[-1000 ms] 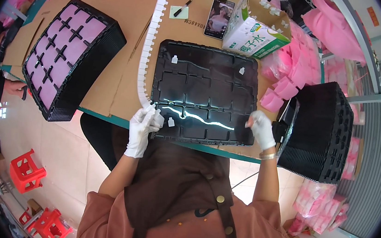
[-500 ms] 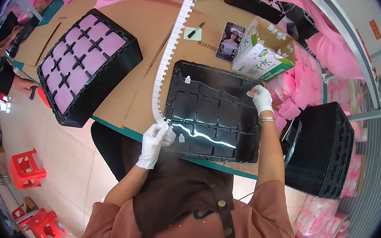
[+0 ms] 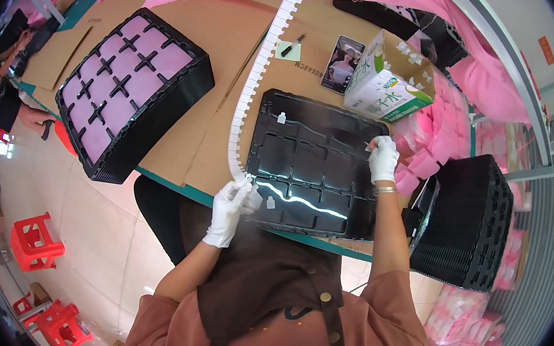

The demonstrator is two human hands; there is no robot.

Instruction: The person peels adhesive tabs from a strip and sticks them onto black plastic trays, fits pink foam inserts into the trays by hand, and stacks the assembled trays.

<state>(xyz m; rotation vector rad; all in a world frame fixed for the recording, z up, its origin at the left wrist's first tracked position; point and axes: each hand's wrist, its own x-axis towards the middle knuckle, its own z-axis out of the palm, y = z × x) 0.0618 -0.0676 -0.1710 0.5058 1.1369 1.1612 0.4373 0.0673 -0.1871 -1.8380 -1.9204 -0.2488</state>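
Observation:
My left hand (image 3: 228, 212), in a white glove, is closed on the near end of a long white notched strip (image 3: 250, 89), by the left edge of a black plastic tray (image 3: 306, 154). A white tab sticks out beside its fingers. Over the tray's right edge, my gloved right hand (image 3: 383, 161) pinches a small white piece, mostly covered by the fingertips. Inside the tray, one white tag (image 3: 282, 117) lies in the far left compartment and another white tag (image 3: 271, 203) in the near left one.
A carton (image 3: 394, 84) holding white pieces stands behind the tray, beside a phone (image 3: 342, 64). Stacked black trays (image 3: 464, 223) are at right, near pink foam pieces (image 3: 433, 129). A tray stack with pink inserts (image 3: 124, 86) stands left. A pen (image 3: 293, 45) lies on a paper square.
My right hand has come slightly nearer along the tray's right edge, still pinching the small piece. My left hand keeps its hold on the strip. The whole view has shifted a little.

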